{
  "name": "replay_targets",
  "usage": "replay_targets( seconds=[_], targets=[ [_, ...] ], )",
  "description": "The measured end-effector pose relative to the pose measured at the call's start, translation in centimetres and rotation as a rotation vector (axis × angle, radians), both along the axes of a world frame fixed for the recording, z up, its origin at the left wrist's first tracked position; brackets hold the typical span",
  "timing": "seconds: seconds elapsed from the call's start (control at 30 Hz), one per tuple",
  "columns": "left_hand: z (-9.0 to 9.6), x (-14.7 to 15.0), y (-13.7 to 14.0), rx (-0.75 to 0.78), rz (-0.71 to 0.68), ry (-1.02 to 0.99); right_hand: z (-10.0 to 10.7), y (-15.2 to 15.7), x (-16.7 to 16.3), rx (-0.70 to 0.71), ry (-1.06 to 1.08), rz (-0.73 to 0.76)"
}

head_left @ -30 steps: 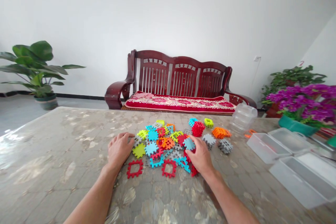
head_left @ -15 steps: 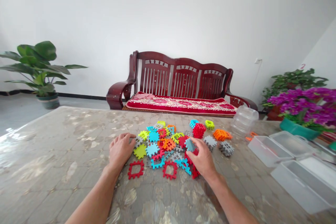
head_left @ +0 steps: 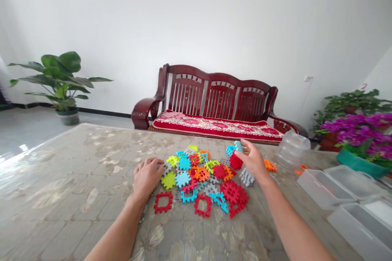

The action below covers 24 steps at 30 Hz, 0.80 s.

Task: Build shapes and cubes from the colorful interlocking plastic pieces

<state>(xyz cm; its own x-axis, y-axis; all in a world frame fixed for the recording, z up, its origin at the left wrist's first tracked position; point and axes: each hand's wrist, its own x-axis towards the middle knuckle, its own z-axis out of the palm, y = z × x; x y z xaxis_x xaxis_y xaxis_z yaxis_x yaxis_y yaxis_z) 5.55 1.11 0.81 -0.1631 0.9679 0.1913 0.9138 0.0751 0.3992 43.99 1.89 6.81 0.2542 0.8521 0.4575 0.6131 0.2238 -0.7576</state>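
Note:
My right hand (head_left: 254, 162) pinches a light blue toothed building tile (head_left: 238, 146) between thumb and fingers. It holds the tile upright beside a small blue stack (head_left: 230, 150) at the back of the pile, just above a red stack (head_left: 236, 160). My left hand (head_left: 148, 176) lies on the table, fingers loosely stretched, against the left side of the mixed pile. Its fingertips are close to a grey tile (head_left: 167, 167) and a lime green tile (head_left: 168, 180). Red square frames (head_left: 163, 202) lie along the near edge, with red tiles (head_left: 230, 191) heaped at the pile's right.
Grey tiles (head_left: 246, 177) and an orange stack (head_left: 270, 166) sit by my right forearm. Clear plastic containers (head_left: 321, 189) and a clear lidded box (head_left: 294, 149) stand on the right, near purple flowers in a teal planter (head_left: 361, 164). A wooden bench (head_left: 220, 94) is behind the table.
My right hand has carried the light blue tile from above the red tiles to the back right, beside the blue stack. The left hand stays by the pile. The view has shifted slightly.

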Motion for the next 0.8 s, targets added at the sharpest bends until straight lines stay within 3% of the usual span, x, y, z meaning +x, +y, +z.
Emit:
replay_targets(
  seconds=[0.17, 0.4, 0.8],
  targets=[
    [0.0, 0.0, -0.1, 0.015, 0.001, -0.013, 1.7, 5.1, 3.3, -0.273, 0.126, 0.005],
    [0.0, 0.0, -0.1, 0.025, 0.013, -0.029, 1.6, 8.4, 4.3, -0.493, 0.092, -0.041],
    [-0.2, 0.0, 0.1, 0.021, 0.02, -0.013, 0.6, 10.6, 3.0, -0.621, 0.026, -0.024]
  ],
)
